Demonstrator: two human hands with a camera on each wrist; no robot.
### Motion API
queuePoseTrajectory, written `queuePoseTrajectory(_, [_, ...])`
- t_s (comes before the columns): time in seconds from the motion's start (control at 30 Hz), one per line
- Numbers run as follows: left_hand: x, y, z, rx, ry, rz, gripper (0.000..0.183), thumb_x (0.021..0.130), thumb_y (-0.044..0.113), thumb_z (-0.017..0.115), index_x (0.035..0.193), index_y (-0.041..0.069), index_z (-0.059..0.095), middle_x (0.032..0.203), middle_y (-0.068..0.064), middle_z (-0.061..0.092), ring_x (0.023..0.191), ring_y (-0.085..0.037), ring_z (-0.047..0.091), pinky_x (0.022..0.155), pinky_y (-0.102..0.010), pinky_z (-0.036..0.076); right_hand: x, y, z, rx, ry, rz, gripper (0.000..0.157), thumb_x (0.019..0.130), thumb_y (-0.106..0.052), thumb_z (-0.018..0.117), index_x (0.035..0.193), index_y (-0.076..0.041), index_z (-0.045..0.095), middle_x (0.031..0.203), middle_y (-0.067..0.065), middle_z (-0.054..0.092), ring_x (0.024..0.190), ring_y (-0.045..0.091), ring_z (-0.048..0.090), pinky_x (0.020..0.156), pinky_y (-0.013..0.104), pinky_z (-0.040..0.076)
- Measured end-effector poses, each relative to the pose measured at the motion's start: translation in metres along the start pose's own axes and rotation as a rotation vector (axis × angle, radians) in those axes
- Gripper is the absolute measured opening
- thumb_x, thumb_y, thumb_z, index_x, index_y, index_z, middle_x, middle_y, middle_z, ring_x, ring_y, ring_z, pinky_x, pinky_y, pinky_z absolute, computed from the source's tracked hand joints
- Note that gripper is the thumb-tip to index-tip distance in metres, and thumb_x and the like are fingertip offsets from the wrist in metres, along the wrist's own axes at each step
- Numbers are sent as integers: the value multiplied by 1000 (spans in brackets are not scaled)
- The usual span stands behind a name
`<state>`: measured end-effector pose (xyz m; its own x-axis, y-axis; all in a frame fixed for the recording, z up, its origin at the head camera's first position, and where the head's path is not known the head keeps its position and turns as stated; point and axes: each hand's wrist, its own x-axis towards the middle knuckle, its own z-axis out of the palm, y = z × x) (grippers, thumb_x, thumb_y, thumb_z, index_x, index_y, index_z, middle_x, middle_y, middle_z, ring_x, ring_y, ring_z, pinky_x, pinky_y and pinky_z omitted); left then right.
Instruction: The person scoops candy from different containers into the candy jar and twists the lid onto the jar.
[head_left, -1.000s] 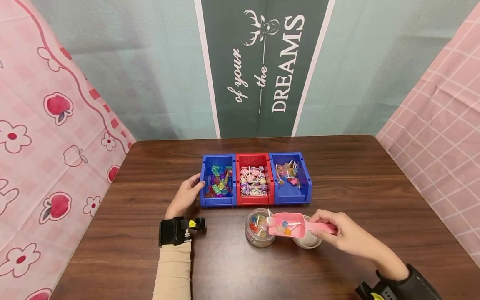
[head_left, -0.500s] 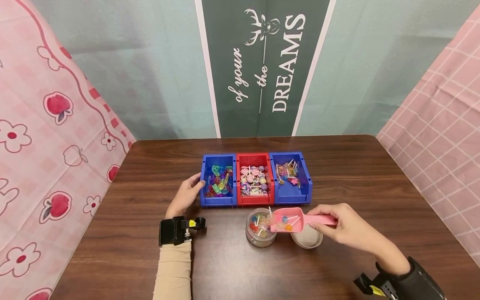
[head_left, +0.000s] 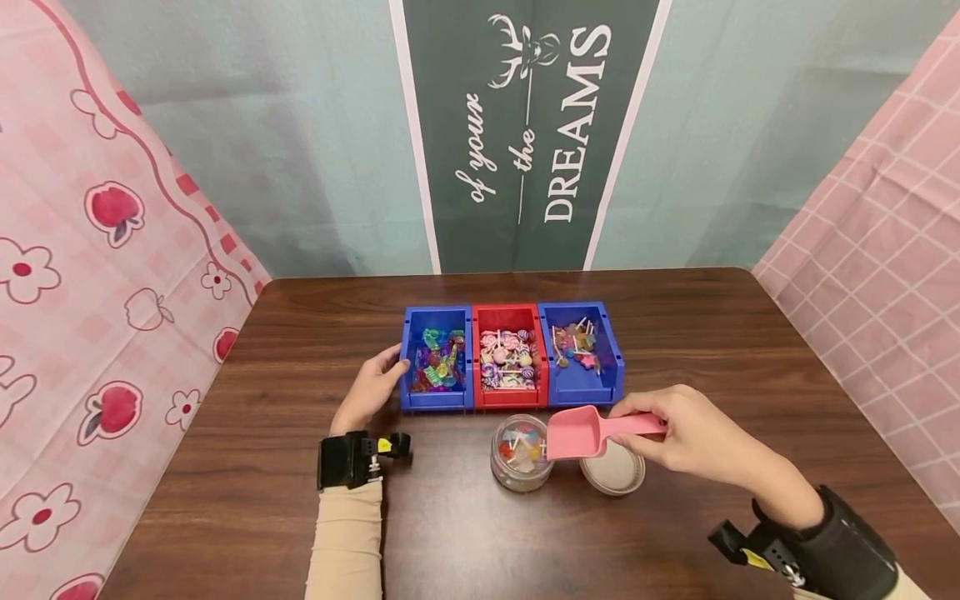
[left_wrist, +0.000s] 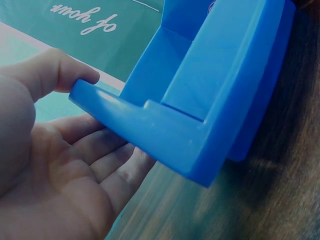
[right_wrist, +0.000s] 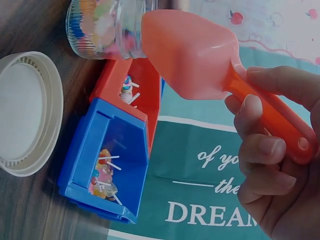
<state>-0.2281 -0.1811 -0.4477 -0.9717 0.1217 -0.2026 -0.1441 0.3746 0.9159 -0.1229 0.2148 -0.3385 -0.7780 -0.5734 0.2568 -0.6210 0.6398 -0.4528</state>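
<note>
My right hand grips the handle of a pink scoop, whose tray is bare. The scoop's lip is at the rim of a clear jar holding small colourful lollipop charms. My left hand holds the outer side wall of the left blue bin, thumb at the rim and fingers outside, as the left wrist view shows. Colourful translucent pieces lie in that bin. Beside the jar, partly under the scoop and right hand, is a round white lid.
Adjoining the left bin are a red bin of swirl lollipop charms and a right blue bin with a smaller pile of lollipop charms. All stand on a brown wooden table. A printed cloth hangs behind.
The lollipop charms have left the scoop, and the jar is fuller. My right hand has risen slightly with the scoop, tilting it. My left hand stays on the bin.
</note>
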Motion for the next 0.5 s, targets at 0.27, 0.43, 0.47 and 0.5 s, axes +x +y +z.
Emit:
queuePoseTrajectory(0.27, [-4, 3, 2, 13, 14, 58, 52, 102, 23, 43, 147, -2, 35, 147, -27, 44, 134, -39, 47, 112, -53, 37, 0, -3, -1, -7, -20, 32, 17, 74, -12, 80, 85, -20, 70, 64, -18, 52, 56, -11, 34, 46, 12, 31])
queuePoseTrajectory(0.43, [-4, 3, 1, -4, 3, 44, 51, 102, 20, 42, 147, -2, 34, 149, -26, 42, 137, -38, 44, 115, -53, 34, -1, -3, 0, -6, -24, 30, 17, 74, -13, 81, 85, -20, 70, 65, -17, 54, 57, -11, 35, 46, 13, 32])
queuePoseTrajectory(0.47, [-4, 2, 1, -8, -1, 40, 51, 102, 19, 42, 148, -2, 33, 149, -25, 42, 137, -38, 43, 115, -52, 34, -1, -3, 0, -8, -25, 28, 17, 74, -13, 81, 85, -20, 70, 66, -17, 54, 57, -11, 36, 46, 12, 32])
queuePoseTrajectory(0.5, [-3, 2, 1, -5, -4, 38, 50, 103, 19, 41, 148, -2, 32, 150, -25, 41, 138, -38, 43, 116, -52, 33, -2, -2, 1, -16, -25, 26, 17, 74, -14, 81, 85, -20, 70, 65, -17, 54, 57, -11, 35, 46, 12, 32])
